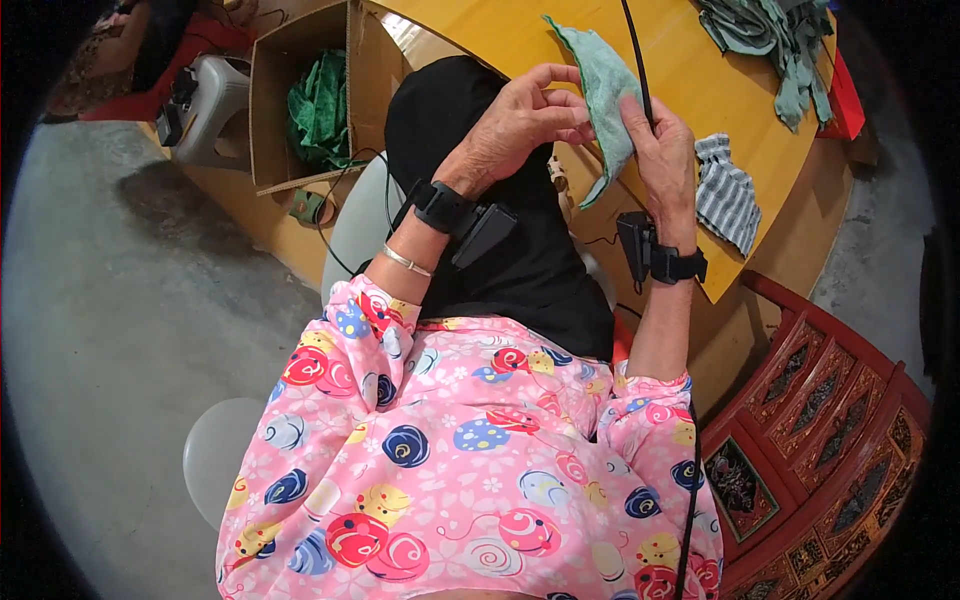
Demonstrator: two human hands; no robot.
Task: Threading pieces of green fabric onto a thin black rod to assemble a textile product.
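1. Looking at grey concrete floor (100, 320) around 9 o'clock, plus a curved yellow surface (690, 90) from 12 to 3.
2. Got a pale green cloth (605, 100) up at 1 o'clock, between both hands, in front of the near edge of that surface.
3. Pinching it on its 3 o'clock side with the right hand (662, 145): grip pressed together, thumb flat on the face, fingers tucked out of sight behind. Probably clamped like that for steadiness.
4. Touching or nearly touching its 9 o'clock edge with the left hand (525, 115), fingers curled in. Can't tell whether that grip actually pinches any fabric.
5. Seems lifted and tilted on edge for a clear look from above, just guessing.
6. Spot a grey striped cloth (728, 200) at 2 o'clock and a heap of grey-green cloths (775, 45) farther out, likely put there for easy reach.
7. Note the cardboard box (375, 85) at 11, with dark green fabric (320, 115) inside, presumably boxed to stay off the floor.
8. Also see carved red furniture (815, 420) at 4.
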